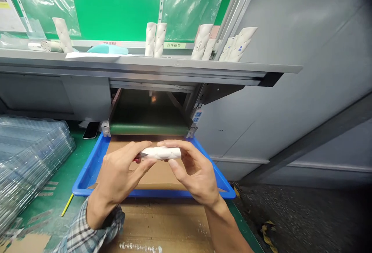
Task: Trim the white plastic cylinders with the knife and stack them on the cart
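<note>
Left hand [122,167] and right hand [196,169] hold a tube [163,153] — level. Something red [137,160], mostly hidden, shows at its nine o'clock.

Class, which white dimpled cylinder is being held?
The horizontal white cylinder between the left hand and right hand, over the blue tray; the others rest on the shelf.

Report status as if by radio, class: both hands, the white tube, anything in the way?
Left hand and right hand: both holding the white tube. Tube: held crosswise over the blue tray. No obstruction seen around the hands.
</note>
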{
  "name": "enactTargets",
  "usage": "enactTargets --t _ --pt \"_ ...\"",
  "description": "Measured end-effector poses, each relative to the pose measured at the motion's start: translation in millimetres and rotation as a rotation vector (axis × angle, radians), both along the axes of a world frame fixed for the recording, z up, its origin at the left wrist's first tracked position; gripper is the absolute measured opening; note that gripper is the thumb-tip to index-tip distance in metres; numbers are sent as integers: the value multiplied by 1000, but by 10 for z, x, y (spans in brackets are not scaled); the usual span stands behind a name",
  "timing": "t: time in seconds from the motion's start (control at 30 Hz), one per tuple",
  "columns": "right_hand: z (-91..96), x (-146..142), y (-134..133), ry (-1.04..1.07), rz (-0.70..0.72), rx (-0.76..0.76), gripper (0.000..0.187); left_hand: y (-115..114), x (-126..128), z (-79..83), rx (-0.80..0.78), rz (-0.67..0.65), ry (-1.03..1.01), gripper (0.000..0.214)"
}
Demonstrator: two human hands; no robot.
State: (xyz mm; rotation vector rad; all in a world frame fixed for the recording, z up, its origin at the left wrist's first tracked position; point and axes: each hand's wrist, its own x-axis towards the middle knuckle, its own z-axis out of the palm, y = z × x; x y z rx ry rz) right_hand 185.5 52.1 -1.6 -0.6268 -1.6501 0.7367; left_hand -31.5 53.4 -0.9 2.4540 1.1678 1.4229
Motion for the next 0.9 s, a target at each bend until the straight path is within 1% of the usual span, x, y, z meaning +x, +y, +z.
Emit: enactTargets --t 0.07,0.1,0.27,0.33,0.4,0.47,0.57,0.67,0.73,0.9 --pt "1 -2 9 12 37 -16 32 5 -9 -6 -122 -65 -79 26" --pt "1 0 14 6 38 -19 32 8 -12 -10 -168 -74 -105 25" --pt "6 20 31 -91 -16 38 37 20 -18 -37 -329 -63 -171 29" --pt "6 24 35 -86 3 2 42 25 -24 -44 -345 -73 -191 30" --pt "5 25 40 -62 14 -64 42 30 -32 -50 -338 -75 -210 31" --pt "4 25 44 -55 8 -98 42 38 -40 -56 -357 -90 -216 33" --pt "7 30 45 -62 11 -71 43 52 -51 -61 -399 -101 -206 33" --pt "7 42 48 -54 46 -74 42 59 -57 -53 -337 -105 -201 28" --pt "0 54 50 -55 43 -80 40 57 -59 -42 -301 -115 -201 28" --pt "-16 78 40 -142 -5 16 42 41 -62 -7 -363 -98 -189 30"
